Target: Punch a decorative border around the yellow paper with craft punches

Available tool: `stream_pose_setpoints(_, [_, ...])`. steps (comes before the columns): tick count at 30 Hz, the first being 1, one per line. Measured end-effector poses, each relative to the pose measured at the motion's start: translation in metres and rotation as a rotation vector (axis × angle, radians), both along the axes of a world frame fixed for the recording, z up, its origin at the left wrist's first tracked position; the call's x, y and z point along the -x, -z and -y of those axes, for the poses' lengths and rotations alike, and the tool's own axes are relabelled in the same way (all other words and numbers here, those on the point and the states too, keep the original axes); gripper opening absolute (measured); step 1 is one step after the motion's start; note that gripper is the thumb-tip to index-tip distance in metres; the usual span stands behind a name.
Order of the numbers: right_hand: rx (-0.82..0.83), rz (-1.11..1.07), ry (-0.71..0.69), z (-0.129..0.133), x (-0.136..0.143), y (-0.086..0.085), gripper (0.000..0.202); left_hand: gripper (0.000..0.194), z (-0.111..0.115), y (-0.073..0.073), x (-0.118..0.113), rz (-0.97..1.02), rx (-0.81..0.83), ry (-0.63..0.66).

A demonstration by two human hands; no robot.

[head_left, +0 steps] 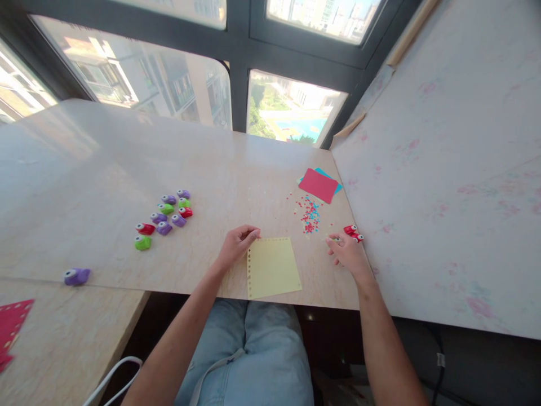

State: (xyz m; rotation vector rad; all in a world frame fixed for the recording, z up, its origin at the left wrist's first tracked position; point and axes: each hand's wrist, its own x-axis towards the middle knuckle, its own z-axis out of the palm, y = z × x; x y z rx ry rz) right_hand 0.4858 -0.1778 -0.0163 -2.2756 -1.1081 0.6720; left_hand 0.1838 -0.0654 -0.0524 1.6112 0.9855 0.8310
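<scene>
Currently, yellow paper (274, 268) lies between hands: left and top edges punched, others unpunched. My left hand (236, 245) pinches its corner; my right hand (351, 255), half-curled by red craft punches (350, 229), has unclear contents.

Likely home: wide windowsill counter (220, 163), floral wallpaper (443, 169) (peeling at edge), apartment buildings (169, 79) outside.

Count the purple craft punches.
6: five purple craft punches grouped left of the left hand, a lone purple punch farther left, beside the tabletop seam.
</scene>
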Motion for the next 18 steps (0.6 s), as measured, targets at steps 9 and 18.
stream_pose_setpoints(9, [0.067,0.296,0.038,0.01,0.007,0.002,0.042,0.026,0.003,0.008,-0.002,-0.121,-0.126,-0.026])
stream_pose_setpoints(18, [-0.021,0.497,-0.165,-0.006,0.031,0.016,0.033,0.018,0.008,0.004,-0.003,-0.189,-0.182,-0.023])
